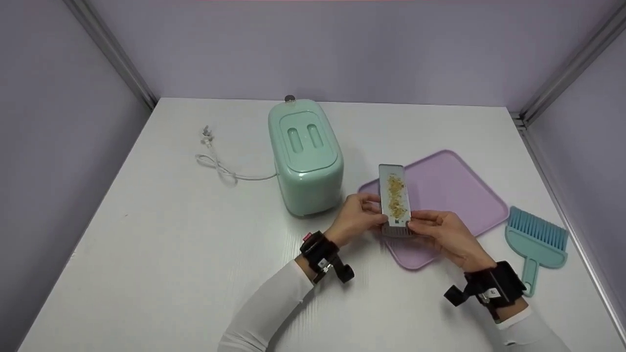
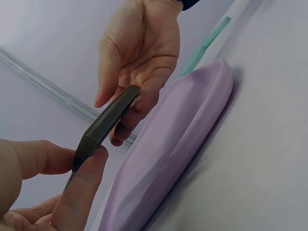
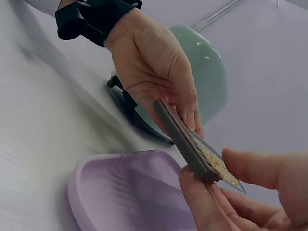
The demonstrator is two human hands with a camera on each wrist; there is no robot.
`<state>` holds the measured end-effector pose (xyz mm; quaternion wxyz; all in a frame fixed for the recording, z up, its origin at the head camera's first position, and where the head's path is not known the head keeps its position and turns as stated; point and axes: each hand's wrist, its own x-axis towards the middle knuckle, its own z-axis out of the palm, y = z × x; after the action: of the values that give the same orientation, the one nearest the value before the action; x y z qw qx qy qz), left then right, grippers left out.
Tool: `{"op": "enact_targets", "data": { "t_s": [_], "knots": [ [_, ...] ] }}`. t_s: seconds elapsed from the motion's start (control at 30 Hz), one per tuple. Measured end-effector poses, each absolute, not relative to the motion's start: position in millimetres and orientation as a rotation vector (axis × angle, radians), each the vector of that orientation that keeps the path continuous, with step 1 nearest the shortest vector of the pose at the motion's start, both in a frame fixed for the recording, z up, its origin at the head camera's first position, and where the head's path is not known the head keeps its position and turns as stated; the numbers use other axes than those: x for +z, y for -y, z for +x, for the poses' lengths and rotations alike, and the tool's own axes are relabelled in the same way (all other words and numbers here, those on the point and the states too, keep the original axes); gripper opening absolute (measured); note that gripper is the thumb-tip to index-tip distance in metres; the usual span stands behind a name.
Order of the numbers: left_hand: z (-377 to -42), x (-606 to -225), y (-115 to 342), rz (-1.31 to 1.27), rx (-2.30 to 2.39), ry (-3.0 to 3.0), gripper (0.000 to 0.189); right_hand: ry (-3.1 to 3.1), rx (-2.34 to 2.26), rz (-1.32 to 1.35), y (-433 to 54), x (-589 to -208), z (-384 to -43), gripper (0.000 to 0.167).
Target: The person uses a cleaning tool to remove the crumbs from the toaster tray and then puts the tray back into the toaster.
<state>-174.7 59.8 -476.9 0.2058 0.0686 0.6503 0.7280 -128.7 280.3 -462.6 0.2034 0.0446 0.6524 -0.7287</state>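
A thin metal crumb tray (image 1: 390, 171) with a grey ridged end grip (image 1: 397, 231) is held up over the near left part of a lilac tray (image 1: 452, 195). Yellow-brown crumbs (image 1: 396, 195) lie along its middle. On its left side, near the grip, my left hand (image 1: 358, 218) pinches it between thumb and fingers. My right hand (image 1: 446, 235) pinches the opposite side at the same end. The right wrist view shows the grip (image 3: 185, 139) edge-on, with crumbs (image 3: 216, 163) behind it. From the left wrist, the dark grip (image 2: 106, 122) hides the crumbs.
A mint-green toaster (image 1: 313, 190) with a lid on top stands left of the lilac tray. Its white cord (image 1: 252, 178) runs left to a plug (image 1: 207, 137). A teal hand brush (image 1: 534, 244) lies at the right, close to the lilac tray's corner.
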Motion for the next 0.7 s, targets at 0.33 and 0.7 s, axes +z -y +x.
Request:
{"op": "enact_targets", "data": {
  "t_s": [0.33,0.7],
  "knots": [
    [-169.8,-479.1,-58.3,0.139,2.012,-1.877,0.041,-1.747,-2.136,0.167,-272.3,-469.7,-129.2,0.05],
    [-152.7,-487.3,-70.8,0.042,2.209,-1.816,0.039,-1.62,-2.301,0.329,-257.6,-470.0,-119.1,0.054]
  ]
}}
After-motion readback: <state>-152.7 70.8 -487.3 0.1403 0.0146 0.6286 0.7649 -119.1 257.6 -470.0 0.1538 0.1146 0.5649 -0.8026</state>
